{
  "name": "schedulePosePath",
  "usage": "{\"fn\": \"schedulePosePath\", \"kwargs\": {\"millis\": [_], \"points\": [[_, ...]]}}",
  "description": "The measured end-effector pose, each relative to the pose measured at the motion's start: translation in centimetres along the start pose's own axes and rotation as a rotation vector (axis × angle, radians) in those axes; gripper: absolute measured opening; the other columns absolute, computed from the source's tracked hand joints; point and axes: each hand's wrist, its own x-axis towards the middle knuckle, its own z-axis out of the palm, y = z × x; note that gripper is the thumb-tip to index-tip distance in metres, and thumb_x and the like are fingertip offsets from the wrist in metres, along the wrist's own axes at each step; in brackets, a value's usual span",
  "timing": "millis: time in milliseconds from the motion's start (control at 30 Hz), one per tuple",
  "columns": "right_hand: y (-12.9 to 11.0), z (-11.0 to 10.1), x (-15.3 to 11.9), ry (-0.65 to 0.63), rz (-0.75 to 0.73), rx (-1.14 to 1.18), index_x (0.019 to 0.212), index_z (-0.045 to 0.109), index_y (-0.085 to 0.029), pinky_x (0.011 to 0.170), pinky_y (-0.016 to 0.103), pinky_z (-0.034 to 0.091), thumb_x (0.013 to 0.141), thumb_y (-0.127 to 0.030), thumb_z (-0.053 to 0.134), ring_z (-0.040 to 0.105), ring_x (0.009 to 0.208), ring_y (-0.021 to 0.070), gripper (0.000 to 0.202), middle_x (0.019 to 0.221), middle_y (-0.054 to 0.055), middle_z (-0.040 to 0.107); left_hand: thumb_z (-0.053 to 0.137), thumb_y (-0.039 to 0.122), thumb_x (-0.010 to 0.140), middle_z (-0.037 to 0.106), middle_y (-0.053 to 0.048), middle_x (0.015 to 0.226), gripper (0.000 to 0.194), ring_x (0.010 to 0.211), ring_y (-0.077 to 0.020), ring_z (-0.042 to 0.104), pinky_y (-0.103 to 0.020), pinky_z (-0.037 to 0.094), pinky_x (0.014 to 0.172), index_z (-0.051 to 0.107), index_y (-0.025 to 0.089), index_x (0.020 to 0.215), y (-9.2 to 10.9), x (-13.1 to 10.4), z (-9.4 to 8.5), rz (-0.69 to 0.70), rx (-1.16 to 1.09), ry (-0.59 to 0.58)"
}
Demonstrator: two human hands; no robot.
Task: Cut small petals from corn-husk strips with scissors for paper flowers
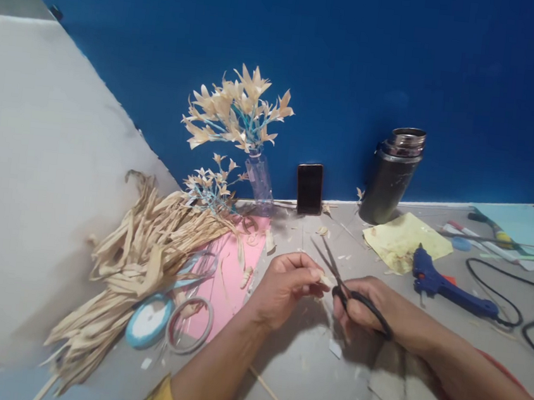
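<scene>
Black-handled scissors [335, 266] sit in my right hand [368, 306], fingers through the loops, with the blades parted and pointing up and left. My left hand [289, 285] pinches a small pale piece of dried husk [324, 280] between thumb and fingertips. That piece is close beside the scissors' blades; whether they touch it I cannot tell. Both hands are over the middle of the table. Left of my left hand, a pink sheet [227, 285] lies under husk scraps, and a large bundle of dried husks [148, 245] spreads beyond it.
Husk flowers [241, 108] stand in a clear bottle [259, 180] at the back, near a phone [309, 189] and dark flask [393, 175]. A blue glue gun [448, 289] with its cord lies right, by yellow paper [409, 237]. A ribbon roll [149, 321] and tape roll [189, 325] lie left.
</scene>
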Motion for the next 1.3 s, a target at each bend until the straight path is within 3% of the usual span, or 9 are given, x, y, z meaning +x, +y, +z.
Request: {"fn": "schedulePosePath", "kwargs": {"millis": [67,233,400,633,767,867,1033,1167,1300], "points": [[-0.1,-0.3,-0.2,-0.108,-0.008,-0.033,0.074,0.063,-0.015,0.054,0.026,0.033,0.084,-0.065,0.058,0.052,0.057,0.0144,0.051,0.062,0.004,0.066,0.078,0.023,0.063,0.061,-0.001,0.057,0.018,0.056,-0.0126,0.060,-0.028,0.047,0.064,0.063,0.013,0.062,0.3,0.0,-0.3,-0.002,0.023,-0.008],[0.2,-0.6,-0.3,-0.175,0.008,-0.022,0.069,0.060,-0.015,0.055,0.026,0.033,0.080,-0.073,0.057,0.050,0.056,0.0140,0.058,0.059,0.003,0.061,0.079,0.023,0.062,0.053,0.004,0.048,0.018,0.050,-0.0108,0.056,-0.030,0.049,0.068,0.063,0.014,0.060,0.3,0.1,-0.7,0.007,0.067,0.037],[0.7,-0.7,-0.2,-0.151,0.036,-0.042,0.063,0.055,-0.016,0.051,0.025,0.029,0.081,-0.066,0.060,0.046,0.051,0.0117,0.053,0.055,0.002,0.060,0.079,0.023,0.061,0.051,0.004,0.047,0.019,0.049,-0.0106,0.056,-0.030,0.049,0.068,0.062,0.014,0.058,0.1,0.2,-0.7,-0.001,0.066,0.062],[1.3,-0.9,-0.2,-0.119,0.142,-0.091,0.053,0.049,-0.018,0.047,0.024,0.025,0.081,-0.043,0.065,0.036,0.045,0.0087,0.041,0.047,-0.001,0.056,0.079,0.021,0.059,0.053,0.004,0.047,0.020,0.048,-0.0095,0.054,-0.031,0.050,0.068,0.061,0.013,0.056,0.3,0.2,-0.7,-0.014,0.081,0.079],[1.5,-0.9,-0.1,-0.098,0.146,-0.058,0.054,0.050,-0.018,0.048,0.025,0.024,0.081,-0.045,0.065,0.035,0.046,0.0089,0.041,0.047,-0.001,0.056,0.081,0.022,0.060,0.055,0.002,0.051,0.022,0.053,-0.0115,0.058,-0.029,0.049,0.067,0.061,0.013,0.058,0.3,0.2,-0.7,-0.033,0.068,0.049],[1.5,-0.5,0.2,0.005,0.094,0.006,0.061,0.054,-0.017,0.049,0.024,0.026,0.079,-0.047,0.068,0.040,0.050,0.0098,0.037,0.053,-0.001,0.058,0.082,0.024,0.062,0.064,-0.002,0.063,0.022,0.060,-0.0127,0.061,-0.027,0.048,0.065,0.062,0.014,0.064,0.2,0.1,-0.7,-0.049,0.010,0.039],[1.2,0.7,0.9,0.340,0.027,0.240,0.089,0.058,-0.020,0.056,0.023,0.039,0.067,-0.041,0.079,0.053,0.060,0.0126,0.037,0.073,-0.002,0.064,0.082,0.025,0.064,0.063,-0.001,0.066,0.024,0.058,-0.0093,0.056,-0.023,0.044,0.060,0.062,0.014,0.071,-0.9,0.2,-0.2,-0.090,-0.075,0.015],[1.0,0.9,0.8,0.477,-0.043,0.176,0.087,0.060,-0.020,0.059,0.024,0.041,0.073,-0.040,0.074,0.053,0.063,0.0132,0.028,0.069,-0.003,0.060,0.082,0.025,0.065,0.062,-0.001,0.068,0.025,0.057,-0.0089,0.055,-0.023,0.042,0.060,0.061,0.015,0.073,-1.9,0.1,0.3,-0.114,-0.078,-0.016],[0.9,0.5,0.6,0.542,-0.074,0.135,0.083,0.062,-0.020,0.060,0.024,0.042,0.073,-0.036,0.073,0.052,0.065,0.0137,0.022,0.072,-0.002,0.059,0.081,0.028,0.066,0.059,0.000,0.063,0.024,0.058,-0.0094,0.054,-0.024,0.040,0.062,0.062,0.015,0.070,-2.2,0.0,0.6,-0.081,0.073,-0.033]]}}
